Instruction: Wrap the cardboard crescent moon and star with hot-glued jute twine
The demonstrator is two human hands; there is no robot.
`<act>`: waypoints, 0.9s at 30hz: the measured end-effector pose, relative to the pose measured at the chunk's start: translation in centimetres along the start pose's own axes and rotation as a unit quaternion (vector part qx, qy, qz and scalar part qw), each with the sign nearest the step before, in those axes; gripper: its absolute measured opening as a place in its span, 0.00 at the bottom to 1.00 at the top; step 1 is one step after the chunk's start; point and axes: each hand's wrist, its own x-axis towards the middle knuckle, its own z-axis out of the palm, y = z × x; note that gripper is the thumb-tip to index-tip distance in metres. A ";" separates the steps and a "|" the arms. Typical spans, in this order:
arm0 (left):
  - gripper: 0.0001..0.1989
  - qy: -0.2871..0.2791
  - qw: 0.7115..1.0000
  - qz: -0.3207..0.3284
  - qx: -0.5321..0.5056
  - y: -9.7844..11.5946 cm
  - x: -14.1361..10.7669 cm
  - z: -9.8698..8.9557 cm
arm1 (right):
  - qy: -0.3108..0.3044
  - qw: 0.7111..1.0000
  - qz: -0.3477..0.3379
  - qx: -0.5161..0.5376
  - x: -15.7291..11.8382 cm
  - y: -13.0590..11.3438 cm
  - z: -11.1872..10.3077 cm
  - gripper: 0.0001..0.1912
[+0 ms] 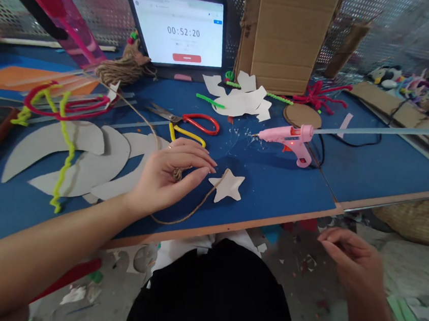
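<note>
The left hand is resting above a blue work table, its fingers closing on a small bunched loop of brown jute twine, and the twine is running on to a white card star lying flat just beside the fingertips. The right hand is hovering past the table edge above the floor, its fingers drawn together with nothing visibly held. A pink hot glue gun and red-handled scissors are lying on the table beyond the star.
</note>
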 end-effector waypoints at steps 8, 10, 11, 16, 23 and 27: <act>0.07 0.007 0.999 -0.041 -0.020 -0.1 -0.1 0.0 | 0.004 0.988 0.139 -0.065 -0.1 8.2 -2.2 0.15; 0.07 0.008 0.999 -0.043 -0.023 0.0 -0.1 0.0 | -0.004 0.983 0.167 -0.073 -0.1 10.2 -2.2 0.15; 0.07 0.008 0.999 -0.044 -0.024 0.0 0.0 0.0 | -0.010 0.980 0.182 -0.076 -0.2 11.1 -2.2 0.16; 0.07 0.003 0.998 -0.052 -0.026 -0.1 0.0 0.1 | -0.029 0.965 0.246 -0.082 -0.5 14.0 -1.4 0.19; 0.07 0.005 0.997 -0.067 -0.034 -0.2 0.0 -0.1 | -0.056 0.943 0.314 -0.097 -0.7 17.1 0.6 0.19; 0.07 0.012 0.996 -0.078 -0.040 -0.2 -0.1 0.0 | -0.087 0.936 0.319 -0.120 -1.3 19.0 1.1 0.19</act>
